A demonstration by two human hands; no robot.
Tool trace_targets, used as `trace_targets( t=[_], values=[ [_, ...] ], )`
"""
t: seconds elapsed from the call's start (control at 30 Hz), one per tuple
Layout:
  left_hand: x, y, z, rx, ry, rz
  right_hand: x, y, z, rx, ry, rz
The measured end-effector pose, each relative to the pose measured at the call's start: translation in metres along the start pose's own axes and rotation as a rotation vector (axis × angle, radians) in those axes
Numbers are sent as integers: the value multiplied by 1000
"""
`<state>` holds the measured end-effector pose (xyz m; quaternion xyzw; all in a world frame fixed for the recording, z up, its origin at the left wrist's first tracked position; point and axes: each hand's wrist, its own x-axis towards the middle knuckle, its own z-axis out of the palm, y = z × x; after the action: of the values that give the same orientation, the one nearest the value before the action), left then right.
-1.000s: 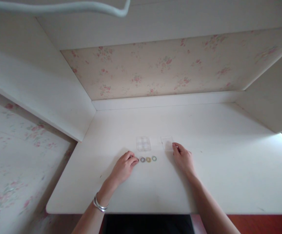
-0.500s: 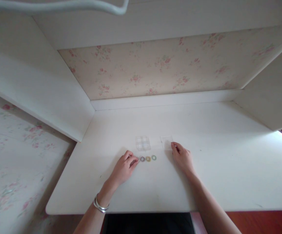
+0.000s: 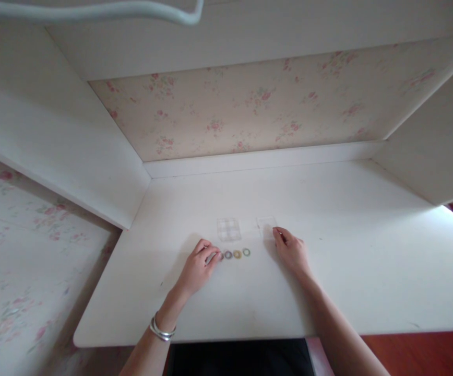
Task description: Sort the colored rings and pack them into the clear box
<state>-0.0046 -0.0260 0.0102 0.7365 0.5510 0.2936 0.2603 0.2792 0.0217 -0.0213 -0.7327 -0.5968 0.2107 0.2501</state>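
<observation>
Bracelet (image 3: 161, 329), one: silver, looped about the left wrist, nearest the table's front edge.

Rings, four, small, in a row on the white table (image 3: 347, 271), left to right: a dark reddish ring (image 3: 222, 256), partly covered by fingers; a grey-purple ring (image 3: 228, 258); a yellow ring (image 3: 237, 258); a pale green ring (image 3: 247, 255), set slightly farther back.

Left hand (image 3: 198, 265): palm down, reaching in from the left, wrist low, fingers curled, thumb and fingertips brought close at the reddish ring; whether they grip it or merely touch it, I cannot tell.

Right hand (image 3: 292, 253): angled inward, fingers bent, thumb and forefinger drawn nearly together at the near right corner of the clear piece; a firm hold cannot be made out.

Clear piece (image 3: 266, 228), one: squarish, see-through, flat on the table.

Clear box (image 3: 228, 229), one: see-through, gridded into compartments, just beyond the rings, apart from the clear piece on its right.

Wallpaper (image 3: 250, 107): cream, pink flowers, behind everything.
</observation>
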Motion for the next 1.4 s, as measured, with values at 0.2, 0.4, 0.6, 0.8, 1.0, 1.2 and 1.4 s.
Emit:
trace_targets(
  t=[0.2,0.4,0.6,0.8,1.0,1.2,1.4],
  values=[
    [25,5,0,36,95,2,0,1,2,-5,14,-6],
    [44,-4,13,71,115,16,-1,0,1,95,43,-4],
    [25,-16,13,-9,165,-31,-35,-20,5,334,-2,14],
    [-2,-23,2,-124,162,-110,-77,-74,21,89,-183,-471],
    [-15,-23,-4,-178,175,-132,-83,-107,38,-186,-195,-637],
    [-18,-24,-4,-203,179,-145,-78,-115,48,-323,-191,-661],
    [-18,-25,-2,-199,161,-118,-78,-113,51,-304,-203,-661]
  ],
)
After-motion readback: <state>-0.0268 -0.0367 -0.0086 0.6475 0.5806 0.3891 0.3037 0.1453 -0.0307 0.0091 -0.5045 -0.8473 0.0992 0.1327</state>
